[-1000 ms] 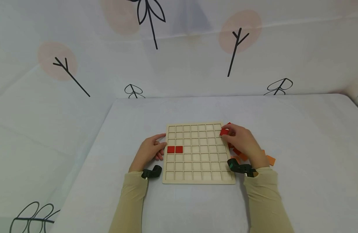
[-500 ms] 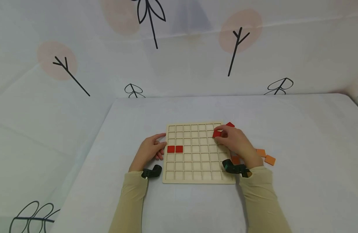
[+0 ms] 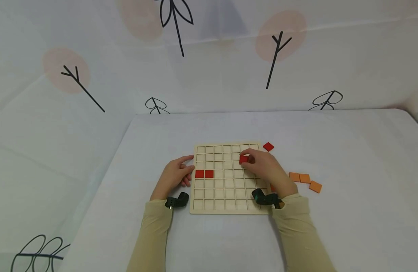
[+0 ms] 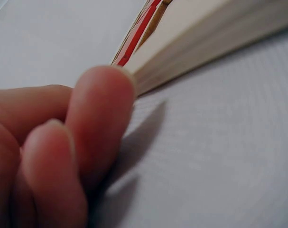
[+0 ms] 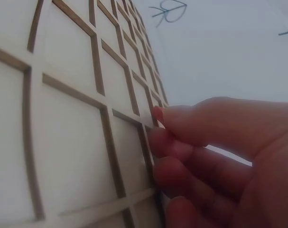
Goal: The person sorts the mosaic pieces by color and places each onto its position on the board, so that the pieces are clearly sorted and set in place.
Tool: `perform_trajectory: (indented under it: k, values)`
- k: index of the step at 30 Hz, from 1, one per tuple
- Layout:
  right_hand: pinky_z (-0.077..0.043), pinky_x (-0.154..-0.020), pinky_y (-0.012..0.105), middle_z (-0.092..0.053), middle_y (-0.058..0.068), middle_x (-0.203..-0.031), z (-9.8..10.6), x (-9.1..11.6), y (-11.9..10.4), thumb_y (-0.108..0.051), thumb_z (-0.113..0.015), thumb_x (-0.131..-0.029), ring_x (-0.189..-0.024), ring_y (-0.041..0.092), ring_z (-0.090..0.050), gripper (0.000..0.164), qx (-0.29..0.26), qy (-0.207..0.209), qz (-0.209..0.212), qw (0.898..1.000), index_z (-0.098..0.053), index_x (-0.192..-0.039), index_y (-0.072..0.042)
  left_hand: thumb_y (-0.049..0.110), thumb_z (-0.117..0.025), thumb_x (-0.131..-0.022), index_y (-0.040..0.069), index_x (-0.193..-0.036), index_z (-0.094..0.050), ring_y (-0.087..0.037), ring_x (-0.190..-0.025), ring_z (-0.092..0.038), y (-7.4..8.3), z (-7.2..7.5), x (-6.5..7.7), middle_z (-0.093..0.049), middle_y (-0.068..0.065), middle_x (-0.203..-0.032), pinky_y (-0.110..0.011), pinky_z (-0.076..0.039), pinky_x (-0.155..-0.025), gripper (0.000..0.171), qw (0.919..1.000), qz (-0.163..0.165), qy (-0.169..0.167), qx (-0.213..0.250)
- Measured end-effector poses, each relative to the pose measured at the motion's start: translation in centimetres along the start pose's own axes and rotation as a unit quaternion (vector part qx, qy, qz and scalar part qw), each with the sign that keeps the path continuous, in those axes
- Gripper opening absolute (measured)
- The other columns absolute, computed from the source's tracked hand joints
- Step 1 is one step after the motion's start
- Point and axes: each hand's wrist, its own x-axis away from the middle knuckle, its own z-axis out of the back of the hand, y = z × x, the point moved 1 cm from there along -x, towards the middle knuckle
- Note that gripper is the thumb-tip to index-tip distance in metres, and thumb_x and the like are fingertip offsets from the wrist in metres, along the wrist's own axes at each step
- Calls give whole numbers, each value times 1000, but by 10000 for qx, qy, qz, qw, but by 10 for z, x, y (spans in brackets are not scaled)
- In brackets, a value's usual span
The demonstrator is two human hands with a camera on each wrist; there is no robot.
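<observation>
A pale wooden grid board [image 3: 234,194] lies flat, with two red square tiles [image 3: 209,174] seated side by side in cells at its left edge. Over the board's upper right part, my right hand [image 3: 264,166] pinches another red tile [image 3: 243,159] between thumb and fingers. Only a small red corner of that held tile [image 5: 158,113] shows in the right wrist view. My left hand [image 3: 175,175] rests at the board's left side, its fingertips touching the edge. In the left wrist view, a fingertip [image 4: 103,95] meets the board's side [image 4: 181,61].
One loose red tile [image 3: 268,146] lies beyond the board's upper right corner. Several orange tiles [image 3: 304,178] lie right of the board, one partly hidden by the right forearm. A white cloth [image 3: 358,170] covers the table, with a patterned cloth wall [image 3: 222,75] behind.
My right hand has carried the pinched red tile leftward from the board's right edge over the grid. More orange tiles and a loose red one are uncovered. The left hand stays put.
</observation>
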Motion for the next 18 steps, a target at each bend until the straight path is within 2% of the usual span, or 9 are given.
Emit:
perform_trajectory:
  k: [6,13,18]
  values:
    - [-41,-68,31,-57,-1,-81,-5,-2,-2,-24,-61,-84,-76,16,-50,32,-118,-80,10,9999,-56,-115,-16,26,-58,-87,27,-130,-46,-24,-49,-59,0,0,0,-60,-10,-63,-31,-49,-46,45,10000,27,0,6]
    - [-42,-68,31,-57,-1,-83,-10,-5,-7,-27,-61,-84,-78,16,-50,32,9,-190,155,9997,-56,-114,-19,26,-58,-87,27,-130,-46,-24,-50,-60,0,0,0,-60,-10,-64,-31,-49,-47,44,10000,50,-10,33]
    - [-42,-69,31,-58,-2,-84,-13,-4,-12,-25,-62,-83,-78,16,-51,29,-238,-242,93,9994,-55,-111,-21,26,-58,-87,26,-130,-46,-24,-50,-60,1,0,0,-60,-10,-64,-31,-49,-47,45,10000,57,-9,42]
